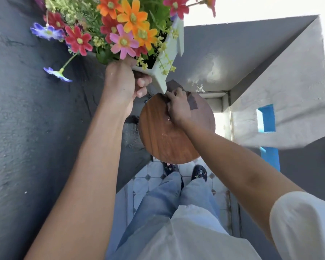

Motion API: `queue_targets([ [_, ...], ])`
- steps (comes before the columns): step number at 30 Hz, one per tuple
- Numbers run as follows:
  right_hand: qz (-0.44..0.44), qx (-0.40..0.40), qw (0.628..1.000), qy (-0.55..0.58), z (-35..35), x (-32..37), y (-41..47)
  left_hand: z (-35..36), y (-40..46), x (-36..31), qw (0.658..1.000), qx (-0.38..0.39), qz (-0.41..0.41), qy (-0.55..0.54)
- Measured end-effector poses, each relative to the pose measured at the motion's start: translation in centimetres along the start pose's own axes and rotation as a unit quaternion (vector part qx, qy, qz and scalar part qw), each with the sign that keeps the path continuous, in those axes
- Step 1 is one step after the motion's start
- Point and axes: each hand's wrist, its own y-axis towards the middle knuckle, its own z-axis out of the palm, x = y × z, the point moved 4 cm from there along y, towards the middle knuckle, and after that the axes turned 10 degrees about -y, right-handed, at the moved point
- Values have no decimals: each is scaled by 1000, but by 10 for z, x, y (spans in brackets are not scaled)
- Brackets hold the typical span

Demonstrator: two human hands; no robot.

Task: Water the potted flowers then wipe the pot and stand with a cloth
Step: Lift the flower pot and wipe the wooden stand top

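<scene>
Left hand (pixel 120 81) is up at the pot (pixel 169 53), grip clamped on its near rim, thumb side over the edge and fingers curled underneath. The pot is a pale grey-green box with fin-like corners, tilted and lifted off the stand (pixel 169 136), with only its lowest corner down near the stand's far edge; whether that corner touches the wood cannot be told. Inside the pot: a thick bunch of flowers (pixel 131 25), orange, red, pink and purple, with green leaves and small yellow sprigs spilling over the rim. One purple bloom hangs out low to the left on a bent stem. Dark filling shows in the gap between the leaves and the pot's inner wall.

Right hand (pixel 178 107) is down on the stand's round wooden top, grip closed on a dark brown cloth (pixel 192 103), pressing it onto the wood at the far side, just beside the pot's low corner. Part of the cloth sticks out past the fingers toward the right. The wooden top shows a few pale scuff marks near its middle.

The stand sits close against a dark grey wall (pixel 36 109) on the left. Below it, a tiled floor (pixel 148 184), blue jeans and two dark patterned shoes. A white sleeve covers the right upper arm.
</scene>
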Motion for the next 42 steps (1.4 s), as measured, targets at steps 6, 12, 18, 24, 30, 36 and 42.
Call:
queue_targets([
  [6, -87, 90, 992, 6, 36, 63, -106, 3, -1, 5, 1000, -2, -7, 14],
  [12, -117, 105, 987, 8, 29, 22, -159, 5, -5, 17, 1000, -7, -9, 3],
  [18, 111, -31, 993, 41, -27, -95, -78, 8, -10, 22, 1000, -2, -2, 8],
  [24, 67, -6, 997, 46, -9, -44, -94, 11, -15, 28, 1000, -7, -9, 4],
  [30, -15, 124, 991, 43, 41, 31, -178, 18, -20, 30, 1000, 5, -11, 2],
  [36, -21, 41, 999, -5, 15, -37, -184, 18, -20, 28, 1000, 10, -17, 6],
  [42, 154, -37, 987, 6, -51, -128, -92, 18, -23, 27, 1000, 13, -12, 10],
])
